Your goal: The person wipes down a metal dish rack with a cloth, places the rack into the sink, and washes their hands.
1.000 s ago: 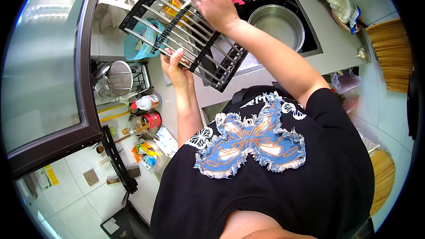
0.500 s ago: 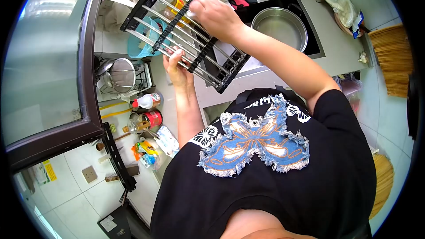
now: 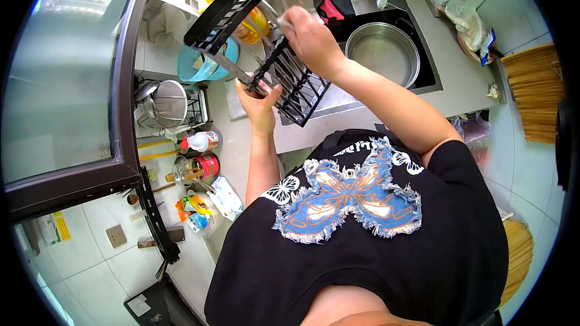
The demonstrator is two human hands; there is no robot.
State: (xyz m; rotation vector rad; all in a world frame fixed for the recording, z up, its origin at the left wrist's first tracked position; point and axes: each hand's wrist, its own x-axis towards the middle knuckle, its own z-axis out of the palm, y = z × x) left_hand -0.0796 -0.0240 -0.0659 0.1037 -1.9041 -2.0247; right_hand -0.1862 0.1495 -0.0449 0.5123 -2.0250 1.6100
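Note:
A rack (image 3: 278, 63) with black plastic ends and silver metal bars is held up, tilted, over the counter and sink area. My left hand (image 3: 260, 104) grips its lower side, thumb spread along the black crosspiece. My right hand (image 3: 312, 42) is closed at the bars on the upper right side, the fingers pressed together around a bar. Something pale shows at those fingertips, too small to name. Behind the rack are a light blue basin (image 3: 202, 66) and a bottle of yellow liquid (image 3: 252, 26), both partly hidden by it.
A round metal pot (image 3: 382, 55) sits on the black cooktop (image 3: 428, 78) at right. Left on the counter are a strainer (image 3: 169, 104), a red-capped bottle (image 3: 202, 141), a red-labelled jar (image 3: 208, 165) and packets (image 3: 196, 211). A framed glass panel (image 3: 60, 84) juts in at far left.
The rack has turned, so its bars and black ends now show from a steeper angle. My right hand has shifted right and slightly down; my left hand has moved a little right and down.

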